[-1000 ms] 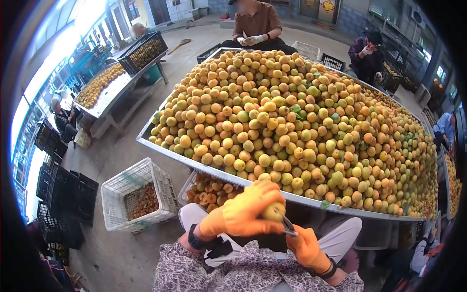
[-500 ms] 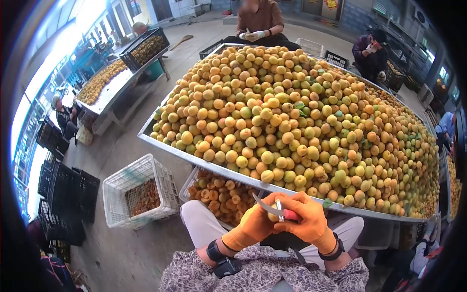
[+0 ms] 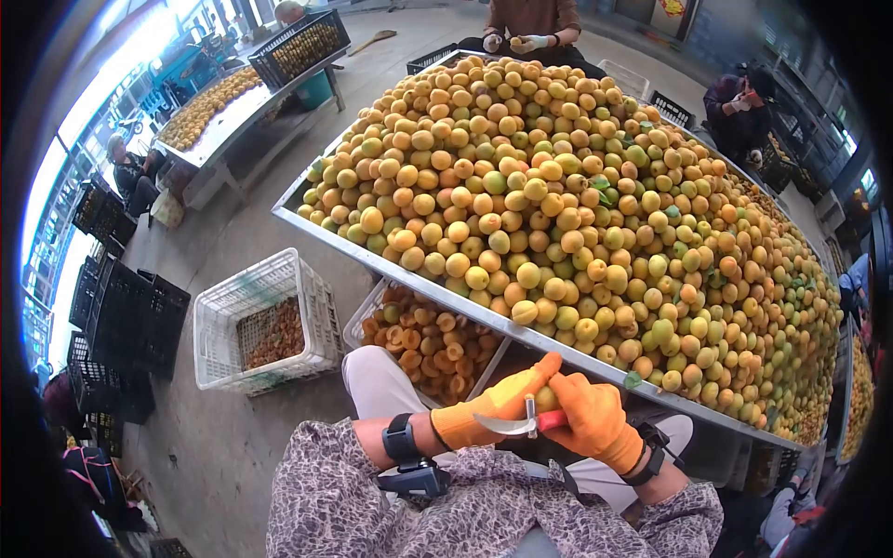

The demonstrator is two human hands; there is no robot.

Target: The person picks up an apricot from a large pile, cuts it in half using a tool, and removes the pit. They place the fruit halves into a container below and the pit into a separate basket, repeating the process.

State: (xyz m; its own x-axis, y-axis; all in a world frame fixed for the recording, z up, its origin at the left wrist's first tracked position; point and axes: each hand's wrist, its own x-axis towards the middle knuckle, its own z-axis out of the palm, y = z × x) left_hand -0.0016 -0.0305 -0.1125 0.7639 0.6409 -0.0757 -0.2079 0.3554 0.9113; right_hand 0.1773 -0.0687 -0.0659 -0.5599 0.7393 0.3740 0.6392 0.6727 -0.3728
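Both hands wear orange gloves and are together above my lap, just in front of the fruit table's metal edge. In my right hand [image 3: 598, 425] is a curved knife [image 3: 503, 426] with a red handle, its blade pointing left across my left glove. My left hand [image 3: 498, 406] is closed around a yellow apricot [image 3: 545, 400], which shows only partly between the two gloves. Behind the hands rises a big heap of whole apricots [image 3: 558, 214]. Below the table edge, a crate of halved, pitted apricots [image 3: 433, 346] sits by my left knee.
A white plastic crate [image 3: 316, 321] with brown pits at its bottom stands on the floor to the left. Black crates [image 3: 139, 316] are stacked farther left. Across the table sits a person in white gloves [image 3: 530, 43]; other people work at both sides.
The view has shifted, so the table appears higher. My hands have turned, and the knife blade has swung from pointing up to lying nearly level. The far person's hands have moved apart.
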